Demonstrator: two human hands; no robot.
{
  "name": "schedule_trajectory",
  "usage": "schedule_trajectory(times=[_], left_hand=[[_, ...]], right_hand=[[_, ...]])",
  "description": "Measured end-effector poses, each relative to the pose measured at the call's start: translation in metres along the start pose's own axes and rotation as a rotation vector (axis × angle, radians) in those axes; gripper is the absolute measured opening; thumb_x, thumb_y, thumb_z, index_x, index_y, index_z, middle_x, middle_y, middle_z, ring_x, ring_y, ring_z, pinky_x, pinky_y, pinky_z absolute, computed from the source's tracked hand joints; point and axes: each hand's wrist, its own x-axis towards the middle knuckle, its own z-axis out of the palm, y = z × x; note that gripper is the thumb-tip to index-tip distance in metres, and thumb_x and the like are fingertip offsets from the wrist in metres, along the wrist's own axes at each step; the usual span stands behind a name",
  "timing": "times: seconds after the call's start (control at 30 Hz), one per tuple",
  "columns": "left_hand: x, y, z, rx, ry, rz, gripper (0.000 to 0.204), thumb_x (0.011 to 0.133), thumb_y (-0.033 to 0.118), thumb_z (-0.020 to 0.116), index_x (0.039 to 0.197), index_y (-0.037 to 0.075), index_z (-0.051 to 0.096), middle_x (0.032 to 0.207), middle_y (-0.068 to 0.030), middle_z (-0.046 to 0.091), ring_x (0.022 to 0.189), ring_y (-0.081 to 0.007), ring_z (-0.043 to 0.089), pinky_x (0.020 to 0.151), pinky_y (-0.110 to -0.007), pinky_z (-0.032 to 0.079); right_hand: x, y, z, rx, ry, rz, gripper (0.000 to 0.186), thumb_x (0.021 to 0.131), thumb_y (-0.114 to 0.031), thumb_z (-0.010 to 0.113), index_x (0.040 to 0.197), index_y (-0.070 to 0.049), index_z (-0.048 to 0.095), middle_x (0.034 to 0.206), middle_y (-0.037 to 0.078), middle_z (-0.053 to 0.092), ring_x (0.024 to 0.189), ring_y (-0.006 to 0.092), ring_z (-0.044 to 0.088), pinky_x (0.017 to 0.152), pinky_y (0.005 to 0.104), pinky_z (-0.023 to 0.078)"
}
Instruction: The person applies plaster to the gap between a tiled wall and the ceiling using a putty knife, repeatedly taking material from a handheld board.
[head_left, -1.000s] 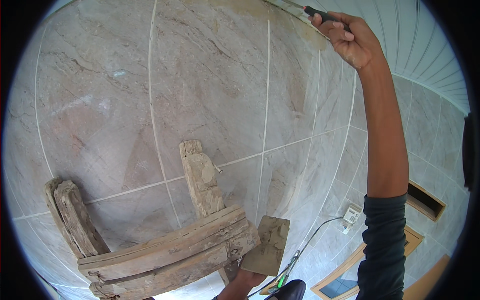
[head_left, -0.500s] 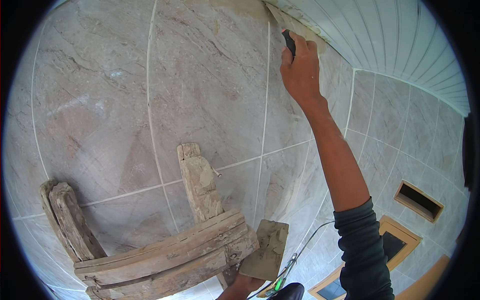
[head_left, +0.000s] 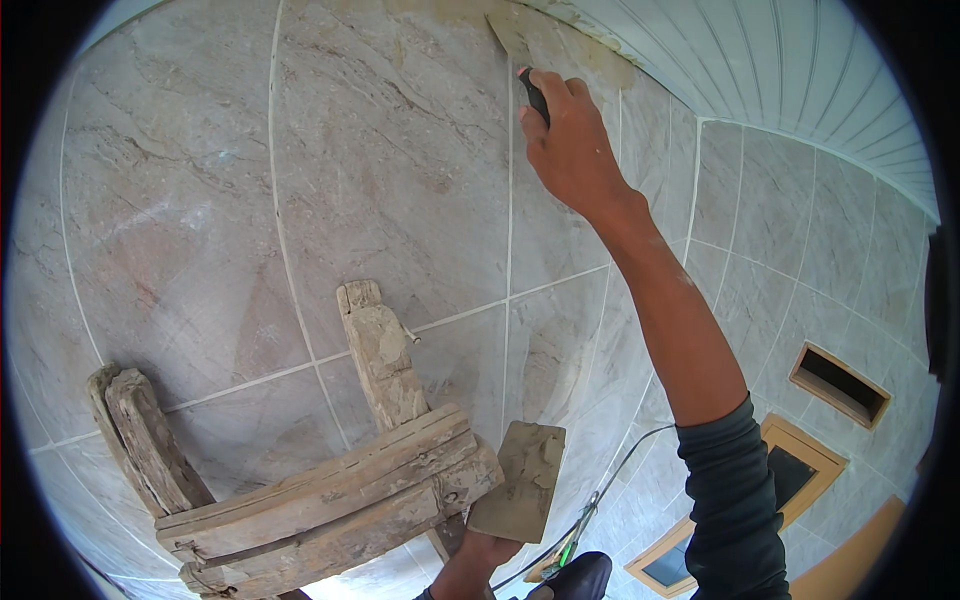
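Observation:
My right hand (head_left: 565, 140) grips a putty knife (head_left: 510, 45) by its dark handle, its thin blade at the marbled tiled wall (head_left: 395, 120) near the top edge, on a beige smeared strip beside the white panelled ceiling (head_left: 770, 55). My left hand (head_left: 485, 555), low and mostly hidden, holds a flat board (head_left: 518, 480) smeared with grey-beige paste. It is beside a weathered wooden stand (head_left: 310, 510), whose uprights (head_left: 375, 355) rise against the wall.
On the right wall are a wood-framed narrow opening (head_left: 838, 385) and wood-framed windows (head_left: 795, 480). A grey cable (head_left: 625, 460) runs down by the lower middle toward a dark rounded object (head_left: 578, 582). A wooden panel (head_left: 855, 540) is at lower right.
My right hand has swept left along the top of the wall with the putty knife and turned knuckles toward me. The board in my left hand shifted slightly as the view moved.

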Motion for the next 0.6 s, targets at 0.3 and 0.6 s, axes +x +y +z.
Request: schedule_trajectory(times=[0.3, 0.6], left_hand=[[0.007, -0.002, 0.022, 0.064, 0.232, 0.086, 0.044, 0.092, 0.033, 0.049, 0.126, 0.004, 0.05, 0.12, -0.0185, 0.057, 0.101, -0.0356, 0.062, 0.067, -0.043, 0.059], [0.027, -0.026, 0.043, 0.103, 0.105, 0.008, 0.044, 0.091, 0.028, 0.052, 0.123, -0.001, 0.05, 0.109, -0.0181, 0.055, 0.079, -0.0222, 0.052, 0.052, -0.031, 0.052]], right_hand=[[-0.146, -0.025, -0.134, 0.529, -0.165, 0.443, 0.031, 0.096, -0.018, 0.053, 0.122, -0.002, 0.056, 0.089, 0.009, 0.06, 0.071, 0.0122, 0.051, 0.063, 0.0263, 0.041], [-0.329, -0.05, -0.18, 1.504, -0.039, 1.325, 0.046, 0.099, -0.025, 0.046, 0.125, 0.012, 0.045, 0.085, 0.016, 0.059, 0.051, 0.0072, 0.049, 0.041, 0.0145, 0.037]])
